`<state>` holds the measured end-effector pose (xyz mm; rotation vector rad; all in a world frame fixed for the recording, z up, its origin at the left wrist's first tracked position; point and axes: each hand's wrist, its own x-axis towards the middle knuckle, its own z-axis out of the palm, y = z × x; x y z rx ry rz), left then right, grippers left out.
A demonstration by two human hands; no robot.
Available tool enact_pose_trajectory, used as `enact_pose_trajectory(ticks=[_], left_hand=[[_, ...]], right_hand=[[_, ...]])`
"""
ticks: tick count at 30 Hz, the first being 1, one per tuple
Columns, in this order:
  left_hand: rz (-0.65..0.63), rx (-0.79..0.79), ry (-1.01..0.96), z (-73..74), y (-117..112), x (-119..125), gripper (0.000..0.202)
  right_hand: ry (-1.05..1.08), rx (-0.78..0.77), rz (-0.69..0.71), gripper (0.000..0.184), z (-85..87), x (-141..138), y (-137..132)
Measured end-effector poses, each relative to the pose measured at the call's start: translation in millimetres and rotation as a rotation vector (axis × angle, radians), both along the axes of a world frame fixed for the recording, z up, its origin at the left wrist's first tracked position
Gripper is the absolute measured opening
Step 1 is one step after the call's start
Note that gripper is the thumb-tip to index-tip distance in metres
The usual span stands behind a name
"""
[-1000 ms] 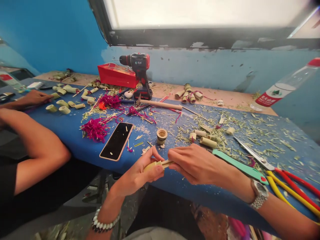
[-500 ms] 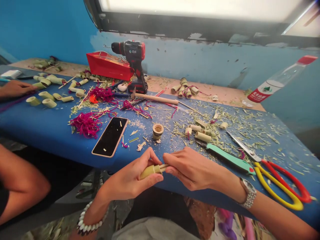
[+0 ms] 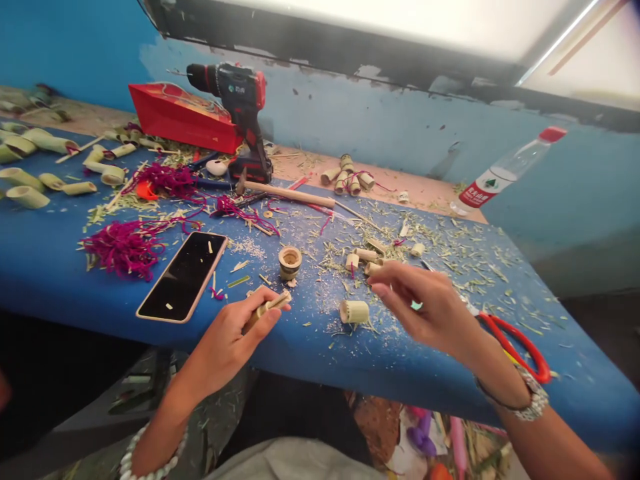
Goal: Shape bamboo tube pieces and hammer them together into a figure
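My left hand point(image 3: 245, 337) is closed around a slim bamboo piece point(image 3: 273, 305), with a thin stick lying along it under the fingers; most of the piece is hidden in the palm. My right hand point(image 3: 420, 307) hovers over the table with thumb and curled fingers apart, and nothing shows between them. Its fingertips are close to several small cut bamboo tubes point(image 3: 367, 255). Between my hands, a short pale bamboo tube point(image 3: 355, 311) lies on its side. A bamboo cup with a dark band point(image 3: 289, 263) stands upright beyond my left hand.
Left of my hands lie a phone point(image 3: 183, 277) and purple yarn point(image 3: 123, 247). Farther back are a hammer point(image 3: 290, 193), a cordless drill point(image 3: 245, 113) and a red box point(image 3: 180, 120). Red-handled scissors point(image 3: 520, 343) lie under my right wrist; a bottle point(image 3: 500, 177) stands at back right.
My hands have moved apart, the right one going right and up towards the small tubes. A short bamboo tube now lies on the table between them. The view has shifted right.
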<state>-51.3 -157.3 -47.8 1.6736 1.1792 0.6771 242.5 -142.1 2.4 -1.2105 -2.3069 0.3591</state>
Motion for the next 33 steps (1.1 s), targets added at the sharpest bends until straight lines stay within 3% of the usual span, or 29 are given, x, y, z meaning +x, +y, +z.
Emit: enact_pose_trajectory(ticks=[4,9,11,19,23,26,33], left_hand=[[0.011,0.069,0.024,-1.7,5.3,5.0,0.029],[0.047,0.137,0.040,-2.6,12.1,10.2,0.025],[0.063,0.141,0.036,-4.9,14.6,10.5,0.024],[0.029,0.119,-0.012,-13.1,20.1,11.2,0.027],[0.062,0.126,-0.074,-17.3,19.9,8.5,0.024],[0.089,0.140,-0.125,-20.7,19.4,6.3,0.023],[0.078,0.117,-0.252,-24.1,16.0,2.6,0.026]], right_hand=[[-0.147,0.048,0.011,0.012,-14.9,14.7,-9.0],[-0.126,0.148,-0.224,0.013,-24.9,28.2,-5.3],[-0.171,0.156,-0.256,0.014,-27.7,30.4,0.4],[-0.399,0.195,-0.125,0.025,-32.0,10.3,32.1],[-0.530,0.140,-0.031,0.025,-33.9,1.6,49.7],[-0.504,0.099,0.013,0.020,-38.1,3.3,57.3],[-0.386,0.043,0.159,0.026,-43.0,11.9,60.5]])
